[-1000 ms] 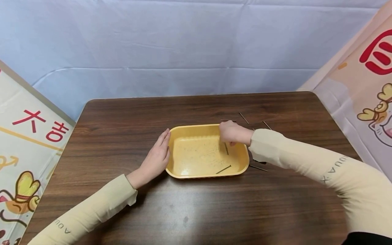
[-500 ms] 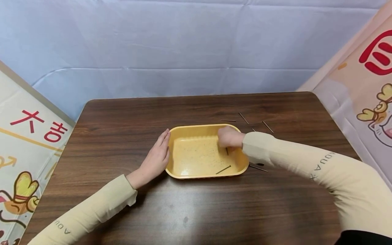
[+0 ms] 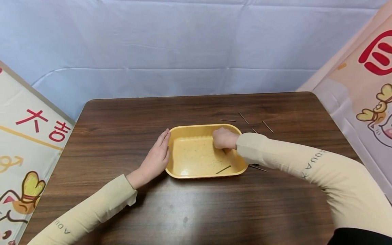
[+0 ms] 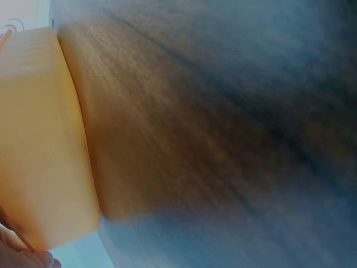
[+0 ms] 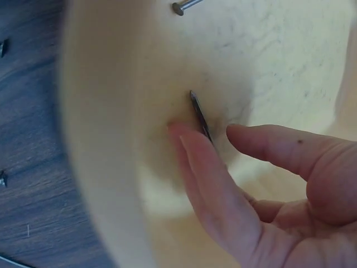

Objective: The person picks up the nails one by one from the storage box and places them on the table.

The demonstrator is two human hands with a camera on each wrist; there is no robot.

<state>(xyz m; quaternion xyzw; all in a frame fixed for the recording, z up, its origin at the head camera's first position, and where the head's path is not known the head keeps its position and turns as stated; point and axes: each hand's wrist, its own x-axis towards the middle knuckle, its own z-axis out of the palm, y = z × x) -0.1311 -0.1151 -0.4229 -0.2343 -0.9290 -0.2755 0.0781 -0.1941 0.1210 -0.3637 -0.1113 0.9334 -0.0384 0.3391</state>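
A shallow yellow tray (image 3: pixel 196 126) sits on the table. My left hand (image 3: pixel 154 158) rests against its left end with straight fingers; in the left wrist view its fingertips (image 4: pixel 28 258) touch the tray's side (image 4: pixel 39 134). Inside the right part of the tray is my right hand (image 3: pixel 225 139). The right wrist view shows a nail (image 5: pixel 199 114) between that hand's thumb and fingers, point outward, its lower part hidden by the fingers. Thumb and fingertips stand apart there. A second nail (image 3: pixel 223 169) lies near the tray's front right corner.
Several nails lie on the dark wooden table (image 3: pixel 122 119), among them one behind the tray (image 3: pixel 228 120), one farther right (image 3: pixel 267 127) and one by the tray's right front (image 3: pixel 258 168). A pale cloth (image 3: pixel 183 51) hangs behind; printed banners flank both sides.
My right hand has moved from over the tray's back right rim down and leftward into the tray, covering the nail seen there earlier. The left hand and tray look unmoved.
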